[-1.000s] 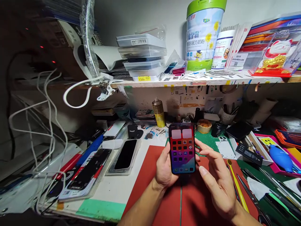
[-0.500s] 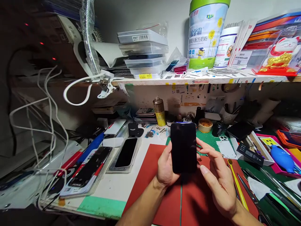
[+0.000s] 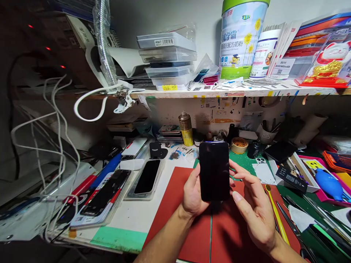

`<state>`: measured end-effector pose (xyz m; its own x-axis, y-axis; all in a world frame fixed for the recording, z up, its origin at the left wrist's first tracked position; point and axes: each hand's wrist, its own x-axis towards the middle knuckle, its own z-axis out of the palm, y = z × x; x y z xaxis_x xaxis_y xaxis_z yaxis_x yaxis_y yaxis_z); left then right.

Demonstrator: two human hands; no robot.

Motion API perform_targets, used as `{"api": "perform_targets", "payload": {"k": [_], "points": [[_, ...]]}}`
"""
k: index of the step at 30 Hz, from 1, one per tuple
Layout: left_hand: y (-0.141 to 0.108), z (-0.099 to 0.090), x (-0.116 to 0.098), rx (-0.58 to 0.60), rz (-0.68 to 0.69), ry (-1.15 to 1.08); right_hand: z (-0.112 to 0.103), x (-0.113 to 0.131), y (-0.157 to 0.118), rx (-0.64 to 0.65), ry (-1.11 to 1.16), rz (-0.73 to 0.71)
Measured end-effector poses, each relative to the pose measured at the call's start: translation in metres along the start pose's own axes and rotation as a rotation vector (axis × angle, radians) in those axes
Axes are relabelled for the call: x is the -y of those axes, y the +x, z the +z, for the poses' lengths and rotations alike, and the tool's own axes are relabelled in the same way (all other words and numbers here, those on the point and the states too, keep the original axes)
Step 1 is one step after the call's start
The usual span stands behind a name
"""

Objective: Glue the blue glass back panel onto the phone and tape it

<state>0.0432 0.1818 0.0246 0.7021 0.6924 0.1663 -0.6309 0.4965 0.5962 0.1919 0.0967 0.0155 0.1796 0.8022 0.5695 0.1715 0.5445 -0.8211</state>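
A smartphone with a dark screen is held upright above the red mat. My left hand grips it from the left and below, its thumb along the left edge. On the other side, my right hand stays open, fingers spread and slightly bent. Its fingertips are close to the phone's right edge; whether they touch it I cannot tell. The phone's back and the left fingers behind it are hidden.
On the left lie a phone in a clear tray and a dark phone part on packaging. To the right are a yellow brush, black scissors, tweezers and a blue air blower. A loaded shelf crosses above.
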Motion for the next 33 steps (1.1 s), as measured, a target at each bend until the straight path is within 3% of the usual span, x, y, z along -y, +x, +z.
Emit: {"api": "perform_targets", "payload": {"k": [17,20,25,33], "points": [[0.003,-0.006,0.005,-0.076,0.003,0.026,-0.002,-0.005,-0.003,-0.022,-0.062,0.013],[0.005,0.001,0.001,-0.051,0.008,0.018,0.000,-0.007,-0.003,-0.008,-0.088,0.105],[0.006,0.010,-0.005,-0.047,0.026,0.008,0.003,-0.013,-0.002,0.134,-0.102,0.309],[0.003,0.002,0.002,-0.199,0.059,-0.016,0.002,-0.011,0.006,-0.014,0.178,0.363]]}}
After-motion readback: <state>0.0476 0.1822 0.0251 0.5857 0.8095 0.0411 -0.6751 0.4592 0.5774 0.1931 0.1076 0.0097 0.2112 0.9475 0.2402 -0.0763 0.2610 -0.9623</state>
